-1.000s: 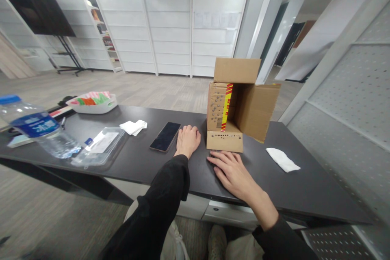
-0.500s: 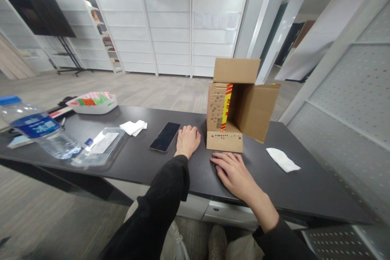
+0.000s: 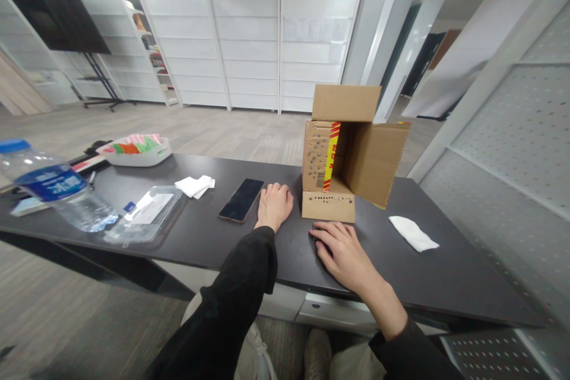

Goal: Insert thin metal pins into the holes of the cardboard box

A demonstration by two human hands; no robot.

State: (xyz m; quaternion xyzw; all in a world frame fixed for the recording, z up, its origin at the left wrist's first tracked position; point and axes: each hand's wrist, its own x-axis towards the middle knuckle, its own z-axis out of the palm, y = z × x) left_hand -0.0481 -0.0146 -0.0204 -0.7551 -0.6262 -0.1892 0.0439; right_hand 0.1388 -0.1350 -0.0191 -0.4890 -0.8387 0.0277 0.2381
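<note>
My left hand (image 3: pixel 275 206) rests on the dark desk with its fingers loosely bent and holds nothing visible. Just left of it lies a black smartphone (image 3: pixel 241 200). My right hand (image 3: pixel 341 249) lies palm down, fingers spread, in front of the cardboard box (image 3: pixel 314 154). Under its fingertips are some small dark thin pieces (image 3: pixel 317 229), mostly covered and too small to name. The box stands on its side with its opening toward me and its flaps spread. Small dark dots mark its left panel, and holes and dots run across the lower flap (image 3: pixel 328 208).
At left are a water bottle (image 3: pixel 57 187) lying tilted, a clear plastic case (image 3: pixel 146 217), folded tissues (image 3: pixel 195 186) and a white tray (image 3: pixel 138 155) of colourful packets. A white tissue (image 3: pixel 413 233) lies right of the box. A perforated panel (image 3: pixel 512 148) borders the desk's right side.
My right hand's fingertips have shifted slightly to the right over the small dark pieces. My left hand, the phone and the box look unmoved.
</note>
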